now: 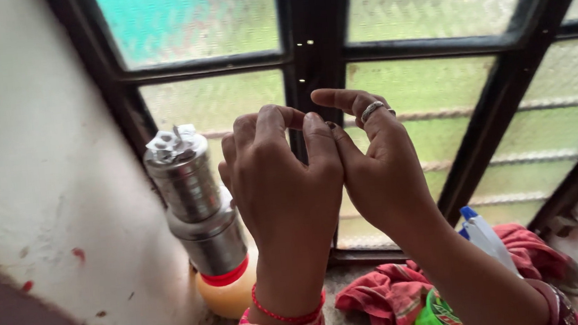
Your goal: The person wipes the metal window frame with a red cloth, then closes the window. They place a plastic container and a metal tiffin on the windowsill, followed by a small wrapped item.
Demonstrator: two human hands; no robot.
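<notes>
My left hand (pixel 280 184) and my right hand (pixel 373 165) are raised side by side in front of a dark window frame (pixel 310 49), fingertips touching near its central bar. The left fingers curl inward; whether they pinch something small is hidden by the hand's back. My right hand wears a silver ring and its fingers are bent toward the left hand. A red thread bracelet circles the left wrist.
Two stacked steel tins (pixel 194 198) stand on a yellowish jar with a red lid (pixel 229 286) at the left of the sill, foil strips on top. A red cloth (pixel 385 300), a white-and-blue spray bottle (pixel 483 232) and a green bottle (pixel 434 318) lie lower right. White wall at left.
</notes>
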